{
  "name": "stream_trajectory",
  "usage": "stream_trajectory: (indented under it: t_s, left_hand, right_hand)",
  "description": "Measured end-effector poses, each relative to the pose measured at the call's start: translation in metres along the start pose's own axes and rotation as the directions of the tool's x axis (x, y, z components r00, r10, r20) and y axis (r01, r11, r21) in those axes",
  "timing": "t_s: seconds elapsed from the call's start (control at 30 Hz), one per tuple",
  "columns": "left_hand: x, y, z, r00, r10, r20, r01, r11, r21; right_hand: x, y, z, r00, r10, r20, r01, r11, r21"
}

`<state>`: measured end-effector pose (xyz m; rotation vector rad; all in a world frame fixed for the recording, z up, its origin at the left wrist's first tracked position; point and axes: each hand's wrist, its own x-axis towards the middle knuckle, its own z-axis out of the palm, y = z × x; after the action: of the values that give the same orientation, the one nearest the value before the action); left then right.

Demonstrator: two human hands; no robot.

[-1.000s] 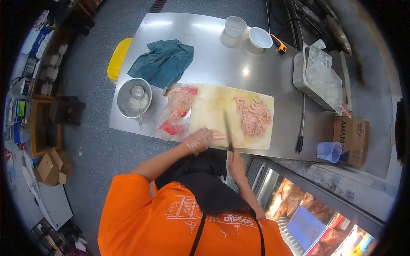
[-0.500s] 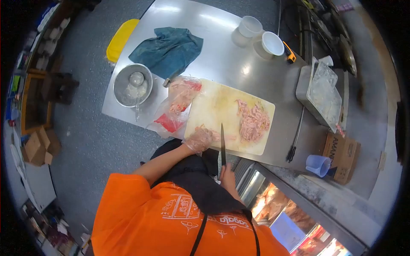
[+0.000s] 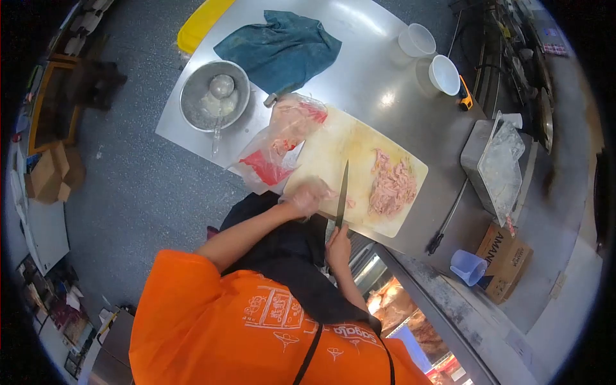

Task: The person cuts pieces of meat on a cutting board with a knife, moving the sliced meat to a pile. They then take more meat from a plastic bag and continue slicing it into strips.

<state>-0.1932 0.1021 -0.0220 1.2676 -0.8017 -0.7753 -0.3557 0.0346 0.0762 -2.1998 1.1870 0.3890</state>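
My left hand (image 3: 306, 197), in a clear plastic glove, is closed at the near left edge of the white cutting board (image 3: 324, 151). A bit of pink meat (image 3: 330, 194) shows at its fingertips. My right hand (image 3: 338, 248) is wrapped round the handle of a long knife (image 3: 343, 192), whose blade lies over the board just right of the glove. A heap of sliced pink meat (image 3: 393, 184) covers the board's right side. Left of the board is a clear plastic bag (image 3: 269, 151) with red print and pale contents.
A metal bowl (image 3: 189, 106) with a ladle stands at the left, below a teal cloth (image 3: 279, 51). Two white tubs (image 3: 444, 75) sit at the back right. A metal pan (image 3: 478, 154), a blue-tinted jug (image 3: 468, 267) and a cardboard box (image 3: 507, 263) are on the right.
The camera view has shifted, moving the table's things in the picture. The knife has swung from leaning slightly left to leaning right. My left hand stays near the board's left edge.
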Motion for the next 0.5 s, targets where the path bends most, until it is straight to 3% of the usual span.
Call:
stream_trajectory:
  t_s: [0.07,0.1,0.13,0.17,0.27,0.3,0.33,0.37,0.43,0.5]
  left_hand:
    - [0.003,-0.004,-0.005,0.988,-0.140,-0.069,0.154,0.940,0.305]
    - [0.017,0.038,-0.016,0.969,-0.244,-0.035,0.231,0.852,0.469]
    - [0.032,0.066,-0.021,0.970,-0.243,-0.022,0.225,0.853,0.471]
    - [0.044,0.089,-0.020,0.945,-0.322,-0.056,0.323,0.894,0.311]
    - [0.067,0.068,-0.014,0.994,-0.110,0.023,0.111,0.992,-0.055]
    - [0.082,0.105,-0.017,0.982,0.119,0.145,-0.162,0.927,0.338]
    - [0.091,0.127,-0.016,0.902,0.270,0.336,-0.428,0.651,0.627]
    - [0.092,0.129,-0.010,0.900,0.271,0.340,-0.432,0.650,0.625]
    - [0.092,0.132,0.000,0.795,-0.125,0.593,-0.531,0.328,0.781]
    - [0.069,0.104,-0.013,0.778,-0.132,0.615,-0.544,0.348,0.763]
  right_hand:
    - [0.002,-0.001,0.001,0.999,0.038,-0.013,-0.038,0.999,0.009]
    - [0.020,-0.007,-0.001,1.000,0.006,-0.031,-0.005,0.999,0.044]
    - [0.034,-0.011,-0.002,0.999,-0.025,-0.047,0.028,0.996,0.080]
    - [0.039,-0.013,-0.003,0.999,-0.012,-0.050,0.016,0.996,0.085]
    - [0.050,-0.017,-0.011,0.995,-0.048,-0.091,0.055,0.996,0.070]
    - [0.040,-0.012,-0.012,0.993,-0.053,-0.106,0.063,0.993,0.097]
    - [0.030,-0.005,-0.012,0.992,-0.056,-0.117,0.071,0.990,0.122]
    - [0.019,0.004,-0.013,0.991,-0.053,-0.121,0.068,0.990,0.125]
    - [0.006,0.025,-0.017,0.983,0.110,-0.149,-0.098,0.991,0.090]
    - [0.002,0.045,-0.021,0.973,0.111,-0.202,-0.089,0.989,0.116]
